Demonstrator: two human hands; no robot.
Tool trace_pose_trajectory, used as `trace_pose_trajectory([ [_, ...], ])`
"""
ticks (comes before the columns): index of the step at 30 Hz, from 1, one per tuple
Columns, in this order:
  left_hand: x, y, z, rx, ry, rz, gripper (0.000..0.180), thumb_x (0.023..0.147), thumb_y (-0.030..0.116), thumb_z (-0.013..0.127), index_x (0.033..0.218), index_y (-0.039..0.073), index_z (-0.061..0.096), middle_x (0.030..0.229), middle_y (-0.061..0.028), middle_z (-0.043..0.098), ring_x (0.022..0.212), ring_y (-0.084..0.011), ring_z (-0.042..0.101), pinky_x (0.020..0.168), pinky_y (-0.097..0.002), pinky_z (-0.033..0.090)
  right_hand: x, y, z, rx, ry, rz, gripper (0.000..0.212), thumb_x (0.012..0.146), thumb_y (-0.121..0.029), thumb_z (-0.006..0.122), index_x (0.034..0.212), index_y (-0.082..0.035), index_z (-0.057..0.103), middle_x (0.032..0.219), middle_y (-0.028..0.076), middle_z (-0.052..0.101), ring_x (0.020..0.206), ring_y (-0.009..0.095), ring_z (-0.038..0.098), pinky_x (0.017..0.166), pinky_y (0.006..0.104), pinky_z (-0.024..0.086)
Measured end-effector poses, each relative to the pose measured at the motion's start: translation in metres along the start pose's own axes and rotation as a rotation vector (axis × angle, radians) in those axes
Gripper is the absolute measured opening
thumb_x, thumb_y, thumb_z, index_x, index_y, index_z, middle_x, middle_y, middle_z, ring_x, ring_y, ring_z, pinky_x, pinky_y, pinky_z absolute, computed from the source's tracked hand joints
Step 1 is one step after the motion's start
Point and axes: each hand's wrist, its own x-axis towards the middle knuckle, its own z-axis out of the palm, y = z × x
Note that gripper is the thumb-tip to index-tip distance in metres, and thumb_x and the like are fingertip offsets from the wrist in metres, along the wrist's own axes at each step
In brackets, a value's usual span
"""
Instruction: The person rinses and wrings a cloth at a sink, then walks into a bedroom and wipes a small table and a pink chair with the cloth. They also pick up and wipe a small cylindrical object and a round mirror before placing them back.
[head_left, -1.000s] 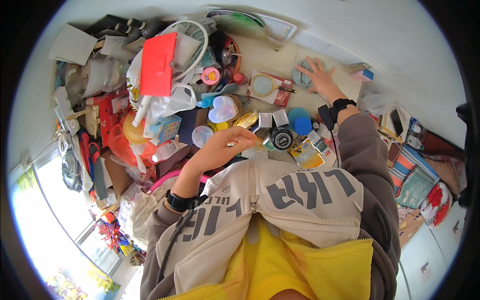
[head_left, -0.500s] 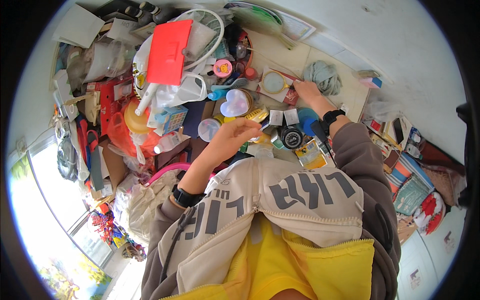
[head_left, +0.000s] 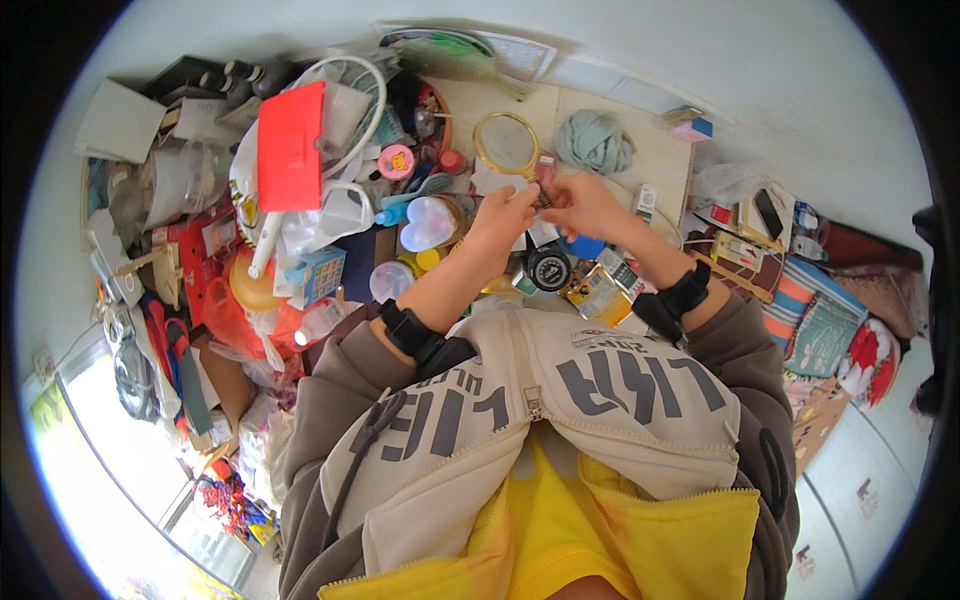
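Observation:
Both hands meet over the cluttered table around the dark handle of a magnifying glass [head_left: 506,144], whose round lens has a gold rim. The lens points away from me, toward the far side. My left hand [head_left: 500,222] is closed at the handle from the left, fingertips pressed to it. From the right, my right hand [head_left: 587,208] pinches the handle's lower end; its fingers partly hide it. Below the hands sits a round black dial-like thing [head_left: 548,268]. A yellow packet [head_left: 603,294] lies beside it.
A heart-shaped translucent lid [head_left: 427,224], a pink round box [head_left: 396,162] and a red folder [head_left: 290,147] crowd the left. Beyond the right hand lies a grey-green cloth bundle [head_left: 595,141]. A small white box [head_left: 646,203] stands near the right wrist.
My left hand has moved up and right to the magnifying glass. My right hand has drawn it nearer, and it has turned from lying sideways to lens outward. The whole view has shifted.

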Motion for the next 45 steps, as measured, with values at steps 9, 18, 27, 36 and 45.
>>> trace_pose_trajectory([
  [9,0.020,0.006,0.015,-0.128,-0.138,0.105,0.029,0.100,0.016,0.045,0.123,-0.002,0.046,0.103,-0.0109,0.064,0.093,-0.0195,0.062,0.080,-0.0307,0.052,0.033,0.083,-0.061,0.487,0.216,0.080,0.026,0.086,-0.021,0.066,0.095,0.002,0.064,0.072,0.009,0.065,0.059,0.017,0.064,0.054,0.0286,0.051],
  [18,0.013,0.013,0.006,0.015,-0.267,0.025,0.026,0.099,0.016,0.047,0.122,0.003,0.047,0.087,-0.0052,0.058,0.057,-0.0064,0.037,0.050,-0.0204,0.031,0.096,0.182,-0.085,-0.431,0.641,0.347,0.048,0.064,-0.032,0.080,0.096,0.000,0.064,0.107,0.018,0.063,0.100,0.035,0.061,0.080,0.0442,0.048],
  [27,0.035,0.018,0.023,-0.037,-0.035,-0.020,0.021,0.099,0.015,0.044,0.117,0.009,0.036,0.090,-0.0117,0.061,0.053,-0.0065,0.032,0.045,-0.0206,0.027,0.043,0.098,-0.093,0.068,0.811,-0.373,0.032,0.064,-0.013,0.072,0.091,-0.001,0.058,0.096,0.010,0.058,0.092,0.024,0.056,0.081,0.0326,0.045],
  [36,0.033,0.026,0.048,-0.003,-0.028,0.022,0.020,0.097,0.007,0.042,0.117,0.010,0.043,0.078,-0.0052,0.050,0.050,-0.0087,0.041,0.042,-0.0228,0.028,0.009,0.002,-0.022,-0.651,0.765,-0.679,0.035,0.072,-0.017,0.073,0.106,-0.013,0.065,0.132,-0.003,0.052,0.115,0.023,0.048,0.093,0.0478,0.039],
  [45,0.011,0.047,0.040,-0.261,-0.313,0.029,0.007,0.097,0.009,0.048,0.103,0.010,0.045,0.078,-0.0067,0.051,0.049,-0.0058,0.033,0.041,-0.0205,0.021,0.015,0.005,-0.037,-0.402,1.116,-0.570,0.033,0.070,-0.007,0.069,0.102,-0.011,0.066,0.125,0.002,0.054,0.105,0.030,0.050,0.088,0.0439,0.044],
])
